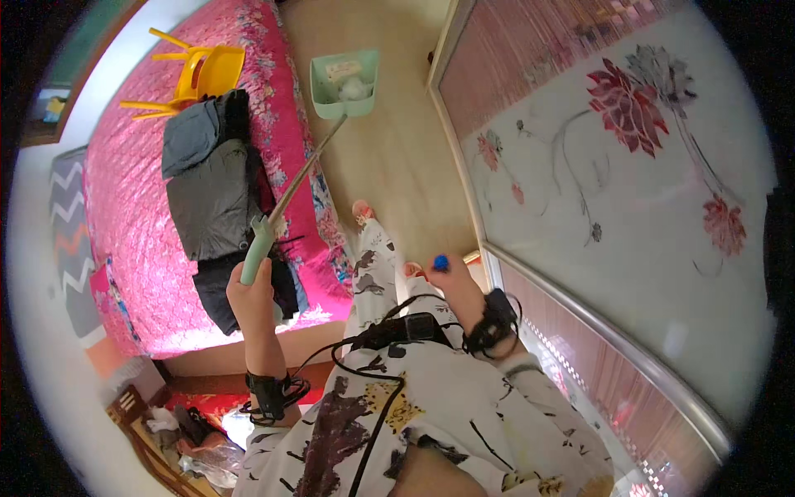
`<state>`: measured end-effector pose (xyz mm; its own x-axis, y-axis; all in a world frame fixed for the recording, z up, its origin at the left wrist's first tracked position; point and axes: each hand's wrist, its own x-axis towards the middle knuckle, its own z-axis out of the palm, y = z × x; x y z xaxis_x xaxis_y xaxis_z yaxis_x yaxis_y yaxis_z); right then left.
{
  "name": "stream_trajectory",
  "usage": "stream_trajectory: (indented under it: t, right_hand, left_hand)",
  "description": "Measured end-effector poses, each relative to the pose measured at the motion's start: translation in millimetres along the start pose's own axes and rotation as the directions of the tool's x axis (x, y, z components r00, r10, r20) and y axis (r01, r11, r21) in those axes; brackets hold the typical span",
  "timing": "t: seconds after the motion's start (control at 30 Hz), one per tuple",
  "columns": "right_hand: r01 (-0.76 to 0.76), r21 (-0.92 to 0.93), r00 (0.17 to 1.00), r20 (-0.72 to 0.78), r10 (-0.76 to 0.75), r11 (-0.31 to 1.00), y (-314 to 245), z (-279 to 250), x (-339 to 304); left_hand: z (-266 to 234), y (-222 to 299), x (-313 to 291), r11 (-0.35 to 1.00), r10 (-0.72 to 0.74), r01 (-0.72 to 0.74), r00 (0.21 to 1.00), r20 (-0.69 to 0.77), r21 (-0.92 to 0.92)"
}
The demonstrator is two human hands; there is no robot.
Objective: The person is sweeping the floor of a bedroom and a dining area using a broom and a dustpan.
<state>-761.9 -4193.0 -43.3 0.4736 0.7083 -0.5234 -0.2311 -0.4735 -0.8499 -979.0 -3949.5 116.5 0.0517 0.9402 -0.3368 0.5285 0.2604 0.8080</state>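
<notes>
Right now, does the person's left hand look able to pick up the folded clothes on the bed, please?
Probably not as it is: the left hand is closed around the green handle of the dustpan, though the folded clothes on the bed look close by.

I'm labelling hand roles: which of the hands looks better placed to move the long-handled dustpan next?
Probably the left hand: it grips the green handle of the dustpan, while the right hand holds a blue object.
</notes>
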Motion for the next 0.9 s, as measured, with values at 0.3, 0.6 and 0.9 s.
stream_trajectory:
  t: [0.3,0.6,0.9]
  right_hand:
    - [0.146,-0.051,0.989,-0.030,-0.148,0.988,-168,76,158]
    - [-0.258,0.966,0.960,0.253,0.120,0.031,-182,59,288]
    - [-0.655,0.513,0.755,0.406,0.515,0.555,-140,18,280]
  left_hand:
    - [-7,38,104,0.996,-0.076,0.079,0.995,0.057,-0.047]
    - [-3,65,179,0.997,-0.075,0.073,0.996,0.048,0.038]
    - [17,108,221,0.993,-0.096,0.096,0.995,0.002,-0.061]
